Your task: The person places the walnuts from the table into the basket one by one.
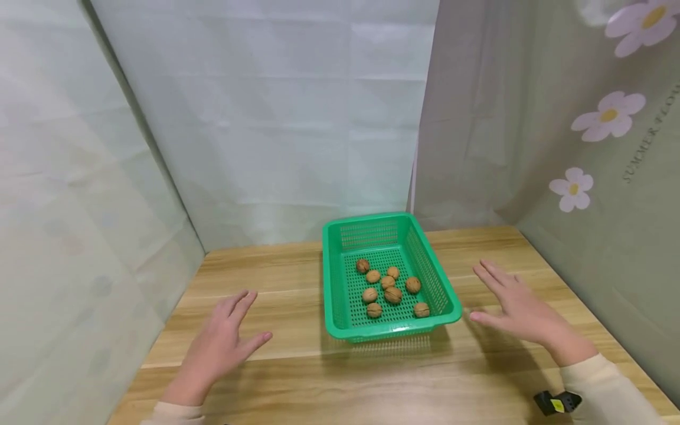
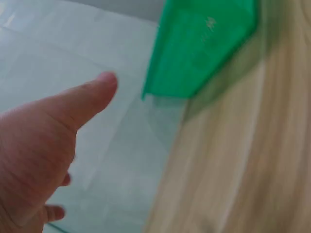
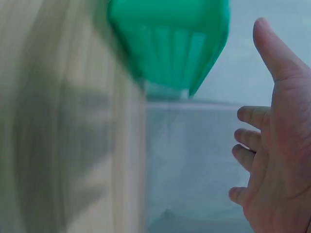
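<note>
counter [image 1: 297,378]: light wood-grain top, planks running left to right, blurred in both wrist views
back sheet [image 1: 265,118]: pale green-white cloth with fold creases, hangs behind the counter
left sheet [image 1: 69,236]: same pale cloth, closes off the left side
right curtain [image 1: 584,177]: grey-green cloth, meets the back sheet at a vertical seam
flower prints [image 1: 608,115]: white petals with yellow centres, three on the right curtain, stacked top to bottom
lettering [image 1: 645,150]: small vertical print beside the flowers, reads "SUMMER", remainder cut off
</note>
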`<state>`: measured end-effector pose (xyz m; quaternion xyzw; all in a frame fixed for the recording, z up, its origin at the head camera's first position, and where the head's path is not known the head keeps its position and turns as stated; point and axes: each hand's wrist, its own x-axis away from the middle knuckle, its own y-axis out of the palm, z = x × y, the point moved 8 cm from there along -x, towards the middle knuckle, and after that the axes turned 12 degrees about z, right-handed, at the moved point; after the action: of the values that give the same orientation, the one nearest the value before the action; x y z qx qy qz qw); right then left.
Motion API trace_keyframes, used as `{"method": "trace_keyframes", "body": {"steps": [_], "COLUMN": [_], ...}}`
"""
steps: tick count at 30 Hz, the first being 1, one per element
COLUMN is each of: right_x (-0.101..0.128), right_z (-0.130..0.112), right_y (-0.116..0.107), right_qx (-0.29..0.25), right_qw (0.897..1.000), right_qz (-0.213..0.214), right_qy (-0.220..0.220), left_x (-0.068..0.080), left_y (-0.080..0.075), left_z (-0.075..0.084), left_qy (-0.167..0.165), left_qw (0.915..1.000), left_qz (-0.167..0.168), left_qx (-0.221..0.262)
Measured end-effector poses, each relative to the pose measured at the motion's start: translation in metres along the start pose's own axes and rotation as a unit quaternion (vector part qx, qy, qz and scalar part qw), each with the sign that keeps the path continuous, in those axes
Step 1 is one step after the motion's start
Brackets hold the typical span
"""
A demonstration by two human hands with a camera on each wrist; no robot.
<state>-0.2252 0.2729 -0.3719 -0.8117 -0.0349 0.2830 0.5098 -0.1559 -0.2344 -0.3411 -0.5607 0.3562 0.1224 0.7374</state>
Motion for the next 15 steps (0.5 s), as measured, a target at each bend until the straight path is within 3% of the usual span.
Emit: {"method": "trace_keyframes", "body": {"steps": [4, 8, 15], "right_x": [0.007, 0.015, 0.024], "right_z": [0.018, 0.034, 0.052], "right_y": [0.001, 0.004, 0.012], "right_qx": [0.041, 0.047, 0.043], "right_qw": [0.999, 0.999, 0.998], "right_qz": [0.002, -0.004, -0.015], "right_qy": [-0.003, 0.013, 0.044], "left_x": [0.014, 0.031, 0.044], "left_y": [0.011, 0.023, 0.034], "left_z": [-0.021, -0.042, -0.060], "left_qy": [-0.010, -0.053, -0.078], "left_qw": [0.9965, 0.9901, 0.9845], "left_qz": [-0.053, -0.099, -0.121], "left_qx": [-0.064, -0.084, -0.100]}}
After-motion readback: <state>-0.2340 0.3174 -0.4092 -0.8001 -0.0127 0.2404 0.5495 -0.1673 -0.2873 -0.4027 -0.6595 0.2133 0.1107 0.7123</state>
